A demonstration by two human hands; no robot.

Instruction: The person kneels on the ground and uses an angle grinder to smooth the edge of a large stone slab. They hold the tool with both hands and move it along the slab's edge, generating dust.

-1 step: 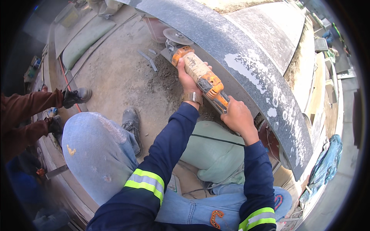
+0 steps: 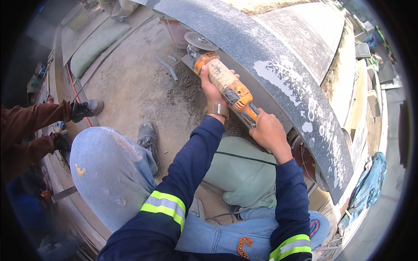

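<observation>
An orange and black angle grinder [image 2: 223,75], its body wrapped in pale tape, lies slantwise in both my hands. My left hand [image 2: 213,90] is closed round the taped body near the head, a watch on the wrist. Lower down, my right hand [image 2: 268,132] grips the rear handle. The grinder's round disc [image 2: 200,41] is at the near edge of a long curved grey stone slab [image 2: 278,65]; I cannot tell whether it touches. White patches mark the slab's top. Under the slab, part of its near side is hidden by the grinder.
Grey grit and narrow stone offcuts [image 2: 167,68] lie on the dusty ground at left. A pale green sack [image 2: 241,169] with a black cable [image 2: 246,157] across it is below my hands. Another person's legs [image 2: 37,119] are at far left. Blue plastic sheeting [image 2: 366,187] lies at right.
</observation>
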